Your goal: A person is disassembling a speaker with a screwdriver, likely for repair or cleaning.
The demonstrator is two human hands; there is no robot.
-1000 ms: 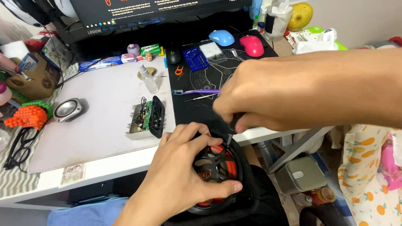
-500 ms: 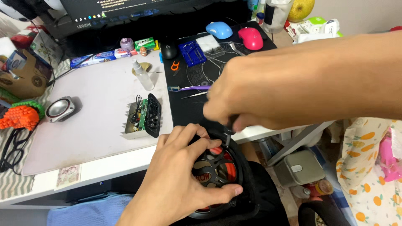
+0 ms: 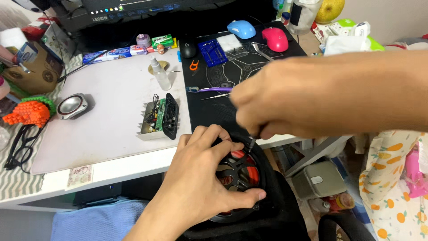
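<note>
Left hand (image 3: 200,178) grips the round black speaker grille (image 3: 236,172) on the black speaker cabinet (image 3: 267,214) in the lap, just below the desk edge (image 3: 111,172). Right hand (image 3: 285,102) pinches a thin screwdriver (image 3: 250,143), tip at the grille's upper rim. Looks like a rim screw being worked; next needs steady axial pressure, grille held firm.

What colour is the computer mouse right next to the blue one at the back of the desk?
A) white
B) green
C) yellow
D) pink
D: the pink mouse sits just to the right of the blue mouse on the black mat, behind the right hand.
</note>
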